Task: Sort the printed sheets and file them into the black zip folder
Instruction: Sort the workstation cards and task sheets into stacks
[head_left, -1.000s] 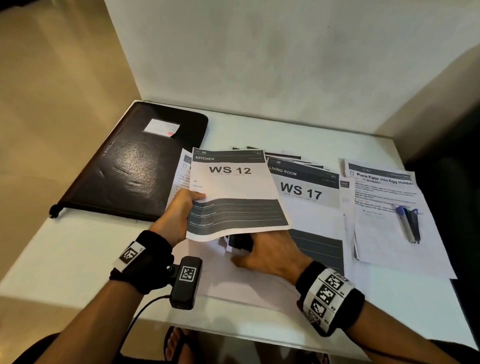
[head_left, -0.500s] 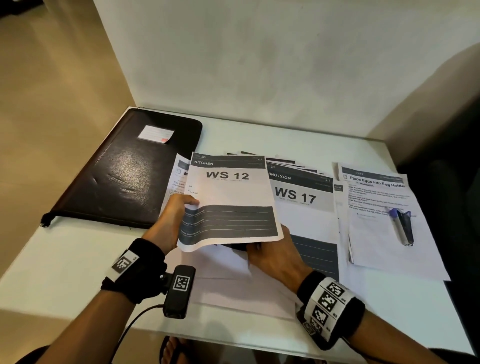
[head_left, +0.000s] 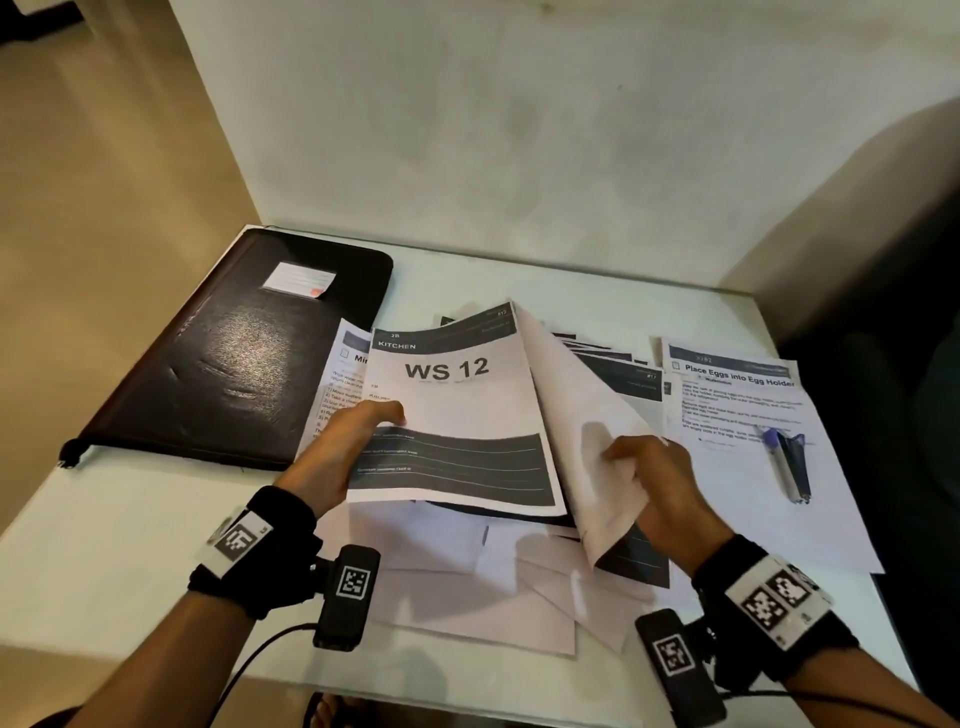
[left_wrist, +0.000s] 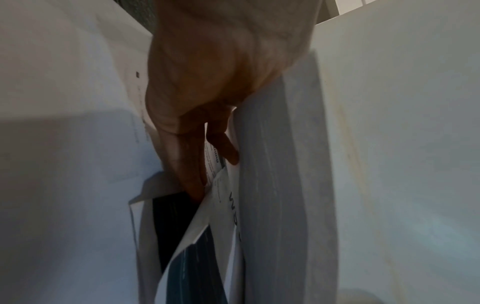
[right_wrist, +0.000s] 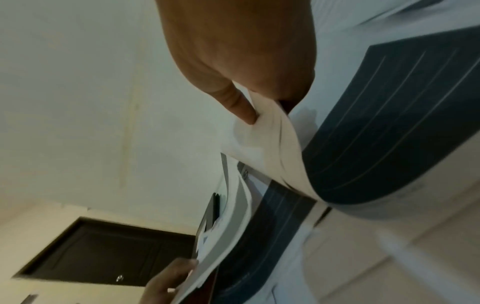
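White table (head_left: 130, 530) (sheets (head_left: 519, 587) strewn) against pale wall (head_left: 519, 130)

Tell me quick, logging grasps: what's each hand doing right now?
Left hand: grips the WS 12 sheet.
Right hand: pinches a lifted sheet, blank side up.

**Light and picture quality**

Head view: soft, even indoor light. Pale glare patch on the black zip folder (head_left: 244, 358). Faint shadows under the lifted sheets on the bench (head_left: 119, 545). Wide-angle bending at the frame edges; right side falls dark. Left wrist view: dim, grainy, hand in shade. Right wrist view: brighter, motion blur toward the lower edge, door smeared.
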